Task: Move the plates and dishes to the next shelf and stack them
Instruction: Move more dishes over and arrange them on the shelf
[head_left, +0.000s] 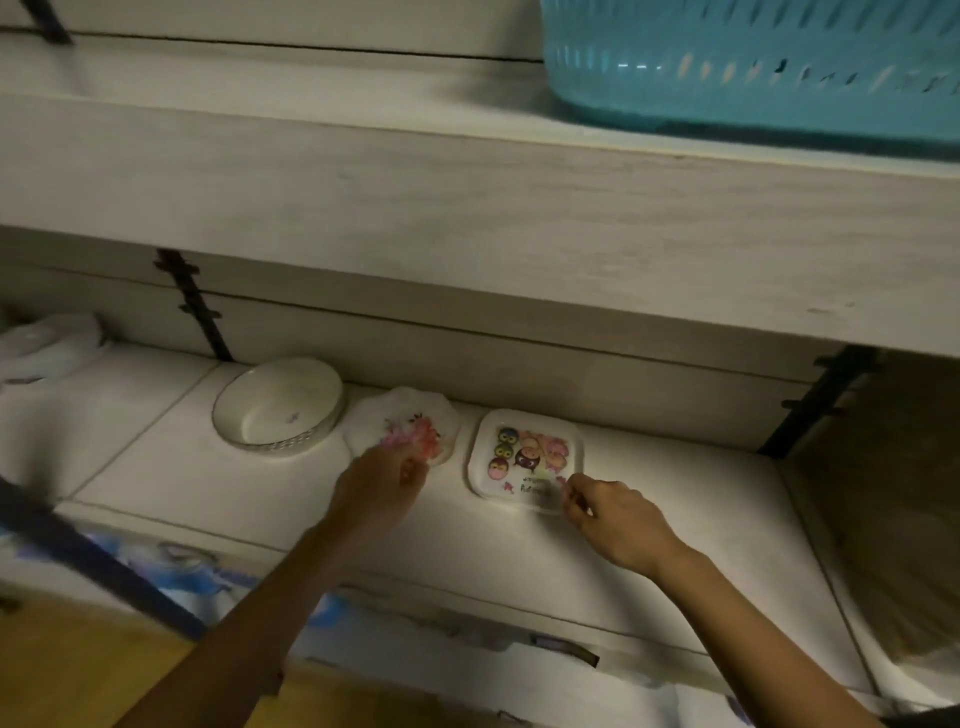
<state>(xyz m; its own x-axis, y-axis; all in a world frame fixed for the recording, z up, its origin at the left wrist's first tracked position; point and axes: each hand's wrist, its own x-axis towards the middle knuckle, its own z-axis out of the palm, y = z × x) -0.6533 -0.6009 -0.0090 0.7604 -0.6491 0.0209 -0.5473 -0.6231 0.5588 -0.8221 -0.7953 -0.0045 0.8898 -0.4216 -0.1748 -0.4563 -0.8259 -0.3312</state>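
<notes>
White lower shelf (675, 483) is holding both plates flat, one hand working at each.
Right hand (613, 519) is pinching the cartoon plate (524, 452) by its near corner to tip it up; left hand (382, 480) is covering the floral plate (400, 415) rim, grip too blurred to tell.

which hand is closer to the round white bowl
Left. The left hand holds the flowered plate right beside the round white bowl; the right hand is farther right, at a corner of the square cartoon plate.
</notes>
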